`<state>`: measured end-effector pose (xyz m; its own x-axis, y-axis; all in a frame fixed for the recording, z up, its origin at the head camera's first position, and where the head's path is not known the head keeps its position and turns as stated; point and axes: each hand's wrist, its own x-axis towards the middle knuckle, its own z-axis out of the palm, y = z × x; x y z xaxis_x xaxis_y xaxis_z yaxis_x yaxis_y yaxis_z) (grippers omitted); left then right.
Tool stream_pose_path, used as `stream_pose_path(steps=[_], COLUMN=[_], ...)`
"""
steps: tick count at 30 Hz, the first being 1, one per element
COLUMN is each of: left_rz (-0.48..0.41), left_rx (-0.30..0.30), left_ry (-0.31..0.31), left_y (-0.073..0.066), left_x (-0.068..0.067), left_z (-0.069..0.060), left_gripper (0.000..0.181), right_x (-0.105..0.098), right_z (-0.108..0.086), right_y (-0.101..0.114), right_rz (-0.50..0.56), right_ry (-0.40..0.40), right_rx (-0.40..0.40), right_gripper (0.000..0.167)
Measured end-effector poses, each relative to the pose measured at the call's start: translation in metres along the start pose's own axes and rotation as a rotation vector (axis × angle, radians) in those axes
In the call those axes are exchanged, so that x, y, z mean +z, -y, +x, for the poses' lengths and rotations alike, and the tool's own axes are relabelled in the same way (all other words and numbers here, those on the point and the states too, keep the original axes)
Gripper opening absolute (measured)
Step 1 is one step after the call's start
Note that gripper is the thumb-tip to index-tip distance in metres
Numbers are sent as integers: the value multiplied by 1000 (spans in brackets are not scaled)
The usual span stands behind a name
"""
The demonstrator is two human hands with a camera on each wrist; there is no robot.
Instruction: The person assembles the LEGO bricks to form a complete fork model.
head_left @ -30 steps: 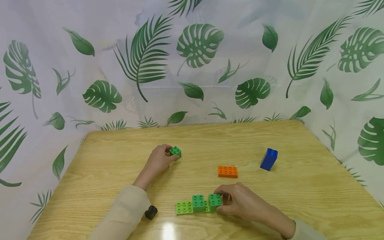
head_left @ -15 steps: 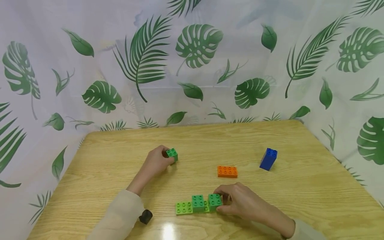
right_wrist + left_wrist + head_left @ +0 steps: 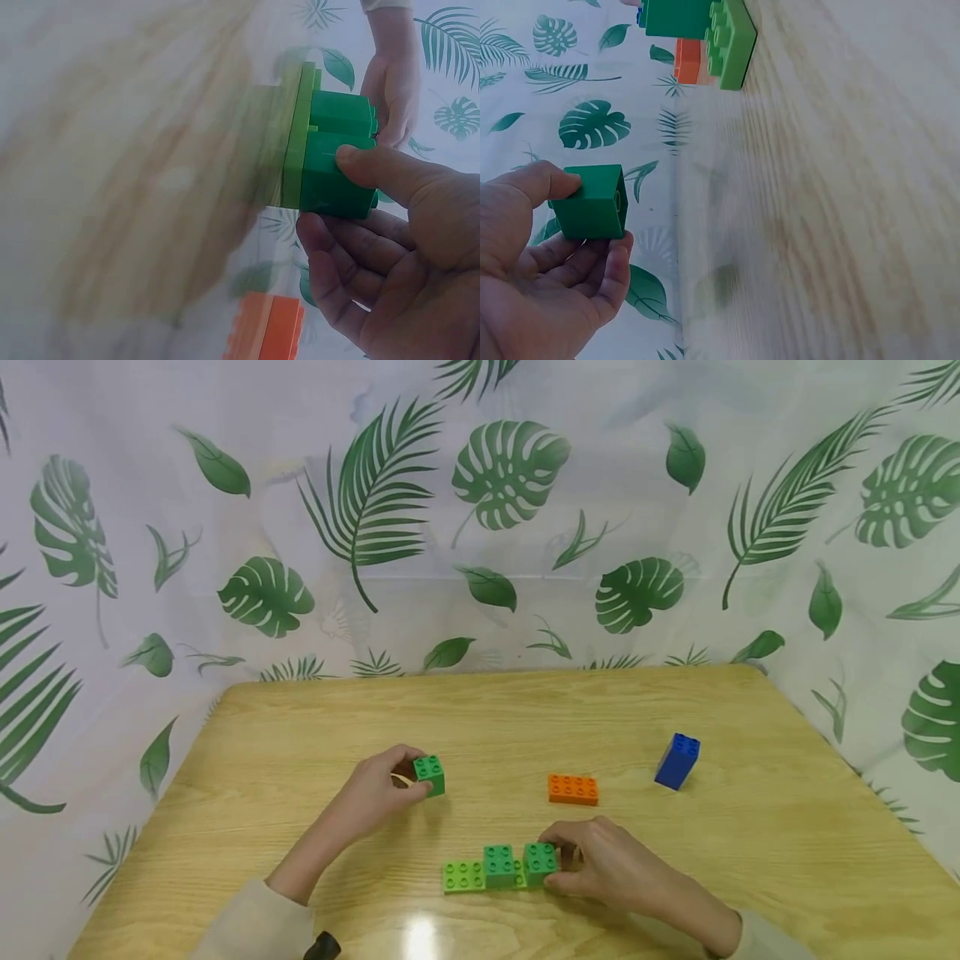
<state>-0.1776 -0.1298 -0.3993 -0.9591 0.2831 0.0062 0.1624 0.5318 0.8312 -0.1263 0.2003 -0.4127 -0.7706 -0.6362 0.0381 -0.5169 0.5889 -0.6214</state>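
At lower left, a small black object (image 3: pixel 322 947) shows beside the sleeve, cut by the frame's bottom edge. The left hand (image 3: pixel 371 795), left of centre, has come down the frame over the last second, carrying the loose green brick (image 3: pixel 430 776). That brick is now nearer the assembly at lower centre but well apart from it, so in all likelihood it has yet to be joined to anything. The left forearm slants up from the lower left; thumb and fingers pinch the brick, studs up, and the left wrist view suggests it is clear of the bench (image 3: pixel 300 718).

At lower centre lies a lime-green plate (image 3: pixel 462 877), its left studs bare. The middle green brick (image 3: pixel 498 867) sits on it; a narrow gap to the right, the end green brick (image 3: pixel 538 867) sits at its right end. The orange brick (image 3: pixel 573 790) lies flat above and right of these. The right hand (image 3: pixel 600 864), reaching in from the lower right, is unchanged: thumb and fingers curl around the end green brick. Farther right, the tall blue block (image 3: pixel 677 762) stands upright, touched by neither hand.
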Motion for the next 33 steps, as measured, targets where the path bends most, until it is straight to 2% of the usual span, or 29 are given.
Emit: stream_pose_path(steps=[7, 11, 15, 24, 33], left_rz=[-52, -18, 32, 63, 155], left_rx=[-5, 4, 29, 62, 145], left_ry=[109, 159, 186, 259, 282], left_y=[-3, -5, -7, -6, -4], left_x=[5, 11, 18, 33, 40], left_z=[-19, -28, -35, -45, -51], left_gripper=[41, 40, 37, 35, 35], right_x=[1, 2, 1, 0, 1], right_z=[-2, -2, -2, -2, 1], right_y=[-1, -1, -2, -3, -3], right_rz=[12, 14, -1, -1, 13], right_ry=[5, 4, -5, -4, -3], right_rx=[25, 28, 17, 15, 1], right_gripper=[35, 35, 34, 36, 34])
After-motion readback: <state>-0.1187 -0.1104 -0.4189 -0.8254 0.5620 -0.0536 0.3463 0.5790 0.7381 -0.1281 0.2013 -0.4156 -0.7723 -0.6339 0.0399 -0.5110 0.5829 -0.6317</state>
